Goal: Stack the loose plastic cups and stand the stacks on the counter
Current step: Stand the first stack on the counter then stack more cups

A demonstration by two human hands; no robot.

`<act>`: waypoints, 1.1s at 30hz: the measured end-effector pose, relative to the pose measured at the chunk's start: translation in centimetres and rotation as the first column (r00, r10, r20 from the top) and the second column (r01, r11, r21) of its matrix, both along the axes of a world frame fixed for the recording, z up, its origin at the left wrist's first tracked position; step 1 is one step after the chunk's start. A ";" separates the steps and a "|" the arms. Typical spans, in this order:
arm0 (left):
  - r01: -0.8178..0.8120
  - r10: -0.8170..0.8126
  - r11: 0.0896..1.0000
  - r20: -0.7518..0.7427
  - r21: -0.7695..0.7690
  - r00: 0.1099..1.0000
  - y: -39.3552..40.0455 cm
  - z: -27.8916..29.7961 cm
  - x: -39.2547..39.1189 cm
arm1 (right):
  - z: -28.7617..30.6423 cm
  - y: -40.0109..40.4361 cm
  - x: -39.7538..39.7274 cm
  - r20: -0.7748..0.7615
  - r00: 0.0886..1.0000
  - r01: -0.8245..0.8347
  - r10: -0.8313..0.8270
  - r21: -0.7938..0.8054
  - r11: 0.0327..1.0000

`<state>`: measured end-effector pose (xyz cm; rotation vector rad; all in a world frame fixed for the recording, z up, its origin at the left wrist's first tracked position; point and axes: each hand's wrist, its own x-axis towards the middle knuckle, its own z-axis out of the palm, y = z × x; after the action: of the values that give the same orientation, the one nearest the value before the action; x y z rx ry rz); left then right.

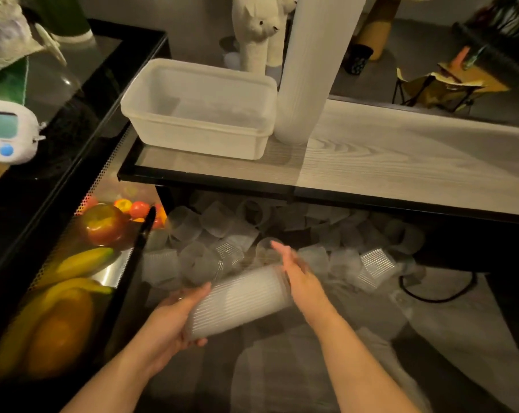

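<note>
A short stack of ribbed clear plastic cups (240, 302) lies sideways in the air over the floor. My left hand (174, 317) grips its lower end, fingers curled under it. My right hand (297, 272) presses flat, with straight fingers, against the stack's upper open end. Several loose cups (216, 225) lie scattered on the floor under the counter's edge. A tall stack of cups (308, 70) stands upright on the wooden counter (401, 162).
A white plastic tub (198, 108) sits on the counter left of the tall stack. Fake fruit (103, 225) fills a tray at the left. A timer (4, 132) rests on the black cabinet. A black cable (437, 293) runs on the floor at the right.
</note>
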<state>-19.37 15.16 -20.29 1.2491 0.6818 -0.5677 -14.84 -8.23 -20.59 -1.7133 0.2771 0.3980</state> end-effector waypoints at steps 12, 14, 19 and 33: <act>-0.078 0.082 0.994 -0.062 0.072 0.995 2.3 0.6 -1.6 | -8.8 -8.2 4.5 -0.092 0.906 0.372 -0.413 -0.293 0.881; -0.082 0.088 0.992 -0.068 0.095 0.994 1.9 0.8 -1.9 | -7.3 -7.8 3.8 -0.047 0.899 0.410 -0.435 -0.258 0.875; -0.098 0.102 0.992 -0.045 0.083 0.994 0.5 0.9 -2.0 | -0.5 -6.4 0.1 -0.053 0.890 0.455 -0.452 0.107 0.884; -0.096 0.097 0.992 -0.009 0.080 0.995 -6.7 2.7 -1.6 | 4.1 -10.5 -2.7 0.136 0.991 0.003 0.003 -0.042 0.999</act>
<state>-20.98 8.42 -17.59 1.2797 0.7776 -0.4737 -17.51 -18.72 -16.51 -1.7730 0.1872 0.2760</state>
